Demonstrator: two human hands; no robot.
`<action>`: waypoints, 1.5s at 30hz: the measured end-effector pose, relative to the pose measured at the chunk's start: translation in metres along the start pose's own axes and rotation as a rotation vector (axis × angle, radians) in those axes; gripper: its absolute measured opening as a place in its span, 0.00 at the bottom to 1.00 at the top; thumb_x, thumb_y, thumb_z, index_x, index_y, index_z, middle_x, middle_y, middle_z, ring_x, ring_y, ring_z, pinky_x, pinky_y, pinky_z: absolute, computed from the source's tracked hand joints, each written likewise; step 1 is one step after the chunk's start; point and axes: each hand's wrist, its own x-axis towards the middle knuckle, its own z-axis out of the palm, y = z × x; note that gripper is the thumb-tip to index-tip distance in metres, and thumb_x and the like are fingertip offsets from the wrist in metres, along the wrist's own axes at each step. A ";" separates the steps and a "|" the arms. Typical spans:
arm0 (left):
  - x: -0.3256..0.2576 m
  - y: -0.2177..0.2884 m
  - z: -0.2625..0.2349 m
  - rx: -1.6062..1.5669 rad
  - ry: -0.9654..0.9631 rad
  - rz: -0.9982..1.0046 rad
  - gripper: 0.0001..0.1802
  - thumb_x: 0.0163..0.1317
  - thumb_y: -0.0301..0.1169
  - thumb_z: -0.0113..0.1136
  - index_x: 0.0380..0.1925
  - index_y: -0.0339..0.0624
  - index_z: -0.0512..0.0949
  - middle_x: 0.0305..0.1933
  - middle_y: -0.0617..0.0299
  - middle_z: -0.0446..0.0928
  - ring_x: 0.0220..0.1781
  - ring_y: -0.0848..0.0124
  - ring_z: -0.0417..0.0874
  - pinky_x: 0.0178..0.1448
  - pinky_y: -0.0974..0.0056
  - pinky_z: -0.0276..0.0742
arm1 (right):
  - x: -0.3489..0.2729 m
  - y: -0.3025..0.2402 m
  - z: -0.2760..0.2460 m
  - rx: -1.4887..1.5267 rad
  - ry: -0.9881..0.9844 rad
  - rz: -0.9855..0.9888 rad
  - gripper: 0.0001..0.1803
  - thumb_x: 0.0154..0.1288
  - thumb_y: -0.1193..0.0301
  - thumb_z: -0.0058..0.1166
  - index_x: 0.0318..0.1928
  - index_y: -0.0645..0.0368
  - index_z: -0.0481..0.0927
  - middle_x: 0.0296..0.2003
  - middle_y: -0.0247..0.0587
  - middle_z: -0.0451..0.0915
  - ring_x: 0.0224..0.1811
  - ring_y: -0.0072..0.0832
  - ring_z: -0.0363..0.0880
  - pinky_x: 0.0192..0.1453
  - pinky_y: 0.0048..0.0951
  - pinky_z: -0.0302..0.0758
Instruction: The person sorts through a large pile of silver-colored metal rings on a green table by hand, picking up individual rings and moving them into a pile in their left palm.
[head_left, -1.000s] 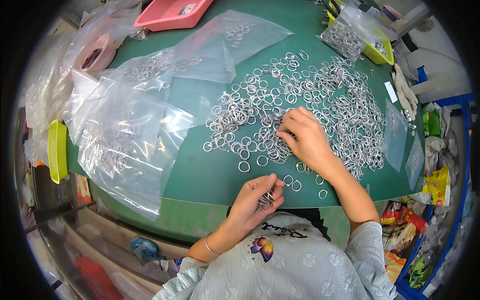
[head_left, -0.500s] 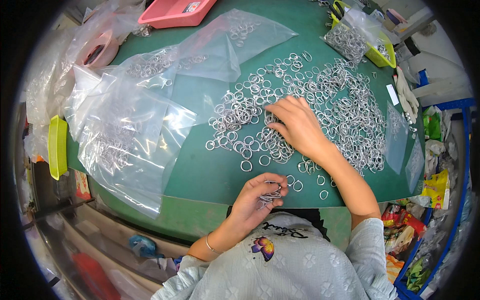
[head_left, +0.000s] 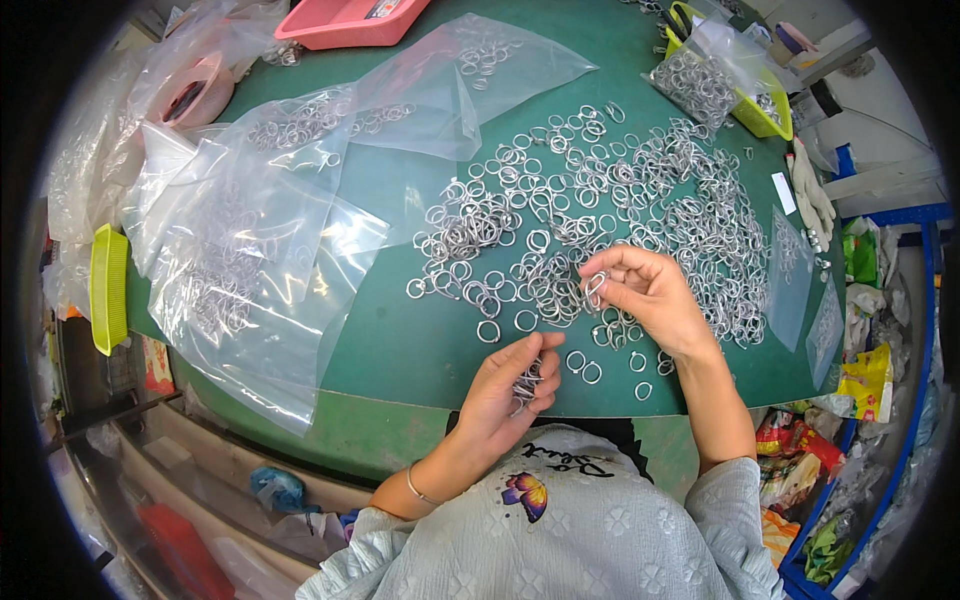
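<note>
A wide heap of silver metal rings (head_left: 700, 230) spreads over the green table (head_left: 400, 350). My left hand (head_left: 505, 385) is at the table's near edge, its fingers curled round a small bunch of metal rings (head_left: 525, 388). Above the near side of the heap, my right hand (head_left: 650, 295) pinches a metal ring (head_left: 596, 284) between thumb and fingertips; whether it is more than one I cannot tell. A few loose rings (head_left: 583, 366) lie on the table between my two hands.
Clear plastic bags (head_left: 270, 250) with rings inside cover the table's left. A pink tray (head_left: 350, 25) stands at the back, a yellow-green basket (head_left: 760, 105) with a bag of rings at back right. White gloves (head_left: 810, 190) lie at the right edge, a yellow-green basket (head_left: 108, 290) at far left.
My right hand has come back from the heap toward me and now shows a ring in its pinch. My left hand, still round its bunch, has turned a little and shifted slightly left.
</note>
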 end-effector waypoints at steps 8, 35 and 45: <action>0.005 -0.004 0.008 0.511 0.086 0.298 0.12 0.65 0.34 0.57 0.41 0.35 0.75 0.24 0.68 0.68 0.23 0.79 0.68 0.22 0.74 0.60 | -0.017 -0.001 0.030 -0.187 0.113 -0.073 0.09 0.61 0.83 0.54 0.42 0.67 0.80 0.34 0.35 0.81 0.34 0.17 0.78 0.38 0.19 0.76; -0.006 0.014 0.001 0.544 -0.141 0.239 0.15 0.64 0.24 0.50 0.49 0.33 0.75 0.43 0.53 0.80 0.38 0.70 0.81 0.31 0.72 0.76 | -0.040 -0.005 0.035 -0.703 0.232 -0.422 0.12 0.54 0.84 0.58 0.41 0.64 0.80 0.30 0.39 0.75 0.30 0.28 0.73 0.34 0.28 0.72; 0.002 -0.001 -0.003 0.093 -0.089 -0.056 0.23 0.71 0.45 0.43 0.47 0.35 0.75 0.42 0.52 0.77 0.46 0.60 0.80 0.43 0.62 0.82 | -0.011 -0.004 0.021 -0.822 0.343 -0.410 0.08 0.55 0.76 0.60 0.36 0.63 0.78 0.31 0.42 0.77 0.36 0.38 0.74 0.41 0.33 0.71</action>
